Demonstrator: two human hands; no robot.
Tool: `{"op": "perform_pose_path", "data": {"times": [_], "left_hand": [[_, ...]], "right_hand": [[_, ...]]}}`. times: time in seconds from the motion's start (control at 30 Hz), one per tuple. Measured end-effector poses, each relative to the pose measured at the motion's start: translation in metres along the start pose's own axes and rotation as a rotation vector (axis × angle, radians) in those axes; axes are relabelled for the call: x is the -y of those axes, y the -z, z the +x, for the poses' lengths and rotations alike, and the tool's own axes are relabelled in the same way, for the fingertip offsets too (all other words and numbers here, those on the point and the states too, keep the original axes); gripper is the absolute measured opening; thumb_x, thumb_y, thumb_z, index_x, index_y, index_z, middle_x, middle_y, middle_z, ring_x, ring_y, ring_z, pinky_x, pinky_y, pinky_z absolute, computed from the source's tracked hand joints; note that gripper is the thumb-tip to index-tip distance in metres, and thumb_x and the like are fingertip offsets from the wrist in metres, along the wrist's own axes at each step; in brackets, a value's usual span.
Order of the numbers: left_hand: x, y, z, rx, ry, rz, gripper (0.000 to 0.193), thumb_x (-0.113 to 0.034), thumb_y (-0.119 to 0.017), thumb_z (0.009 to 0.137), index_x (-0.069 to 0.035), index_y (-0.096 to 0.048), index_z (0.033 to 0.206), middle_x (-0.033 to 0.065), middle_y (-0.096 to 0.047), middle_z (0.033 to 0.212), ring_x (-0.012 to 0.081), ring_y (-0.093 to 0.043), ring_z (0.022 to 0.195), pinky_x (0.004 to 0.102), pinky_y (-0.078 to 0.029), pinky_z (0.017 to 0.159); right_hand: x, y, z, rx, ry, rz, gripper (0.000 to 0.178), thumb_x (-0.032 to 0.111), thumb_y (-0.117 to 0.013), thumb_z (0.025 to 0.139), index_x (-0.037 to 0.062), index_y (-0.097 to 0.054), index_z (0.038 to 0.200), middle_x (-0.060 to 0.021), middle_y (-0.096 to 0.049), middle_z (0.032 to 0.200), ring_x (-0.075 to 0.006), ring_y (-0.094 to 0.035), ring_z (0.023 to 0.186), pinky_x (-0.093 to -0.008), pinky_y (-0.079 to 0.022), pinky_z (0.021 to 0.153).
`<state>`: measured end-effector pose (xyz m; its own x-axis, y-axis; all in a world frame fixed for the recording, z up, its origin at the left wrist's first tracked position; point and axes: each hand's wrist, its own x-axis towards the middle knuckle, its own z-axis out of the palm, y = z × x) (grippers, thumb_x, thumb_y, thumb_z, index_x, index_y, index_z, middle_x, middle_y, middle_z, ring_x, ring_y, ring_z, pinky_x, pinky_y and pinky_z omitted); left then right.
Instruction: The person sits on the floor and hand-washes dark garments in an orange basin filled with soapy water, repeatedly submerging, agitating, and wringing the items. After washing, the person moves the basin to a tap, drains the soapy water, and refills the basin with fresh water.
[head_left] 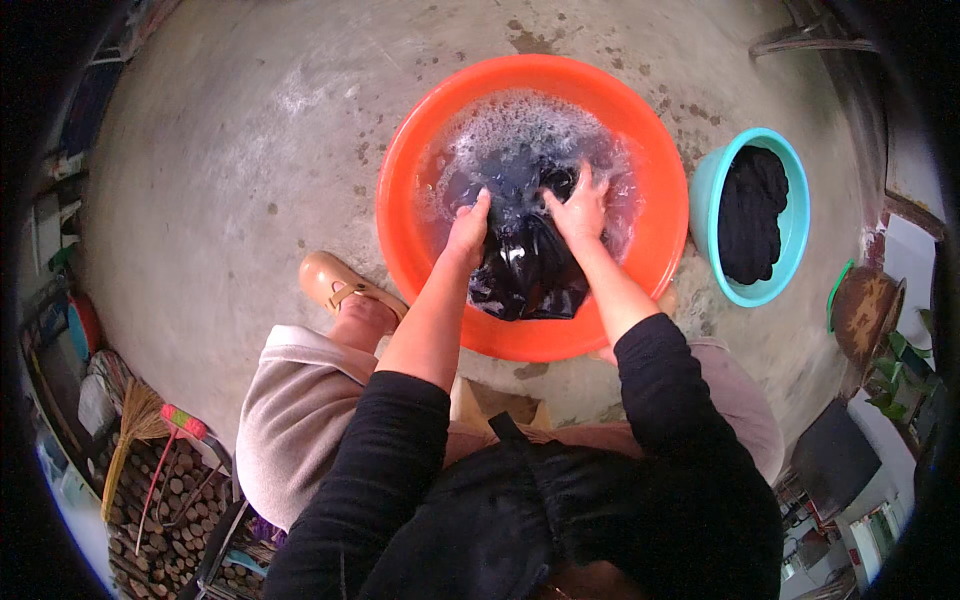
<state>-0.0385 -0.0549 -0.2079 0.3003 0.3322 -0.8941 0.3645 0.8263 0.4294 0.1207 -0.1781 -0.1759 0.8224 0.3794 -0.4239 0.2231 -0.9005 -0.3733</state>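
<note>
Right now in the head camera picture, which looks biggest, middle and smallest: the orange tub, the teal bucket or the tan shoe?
1. Orange tub, clearly the largest.
2. Teal bucket, well smaller.
3. Tan shoe, smallest.
The bucket sits nearer the bent rim of the picture, which may shrink it, but the order looks safe.
</note>
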Motion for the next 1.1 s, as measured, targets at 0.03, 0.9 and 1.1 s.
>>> {"op": "perform_pose_path", "data": {"times": [0.03, 0.9, 1.1], "left_hand": [[-0.003, -0.008, -0.004, 0.024, 0.078, -0.136, 0.074, -0.058, -0.059, 0.093, 0.000, -0.047, 0.138, 0.0169, -0.054, 0.136, 0.0299, -0.057, 0.118, 0.0472, -0.047, 0.099], [-0.024, -0.082, -0.134, 0.054, -0.869, 0.768, 0.033, -0.034, -0.070, 0.085, -0.001, -0.074, 0.090, 0.0157, -0.071, 0.091, 0.0312, -0.066, 0.092, 0.0396, -0.050, 0.088], [0.022, -0.012, -0.119, -0.438, -0.701, 1.426, 0.074, -0.045, -0.072, 0.082, -0.022, -0.043, 0.147, 0.0254, -0.010, 0.161, 0.0530, -0.023, 0.141, 0.0653, -0.027, 0.110]], "right_hand": [[0.006, -0.009, -0.002, -0.087, 0.049, 0.144, 0.088, 0.038, -0.083, 0.075, 0.0083, -0.042, 0.146, -0.0269, -0.052, 0.136, -0.0398, -0.053, 0.122, -0.0433, -0.044, 0.102], [-0.027, 0.076, 0.000, -0.177, 0.666, -0.325, 0.062, 0.021, -0.060, 0.090, 0.0091, -0.039, 0.148, -0.0302, -0.038, 0.148, -0.0528, -0.026, 0.140, -0.0554, -0.028, 0.115], [-0.012, 0.026, -0.062, 0.140, 0.711, -0.573, 0.094, 0.052, -0.071, 0.082, 0.0274, -0.021, 0.158, -0.0205, -0.007, 0.164, -0.0507, -0.008, 0.147, -0.0668, -0.017, 0.114]]}}
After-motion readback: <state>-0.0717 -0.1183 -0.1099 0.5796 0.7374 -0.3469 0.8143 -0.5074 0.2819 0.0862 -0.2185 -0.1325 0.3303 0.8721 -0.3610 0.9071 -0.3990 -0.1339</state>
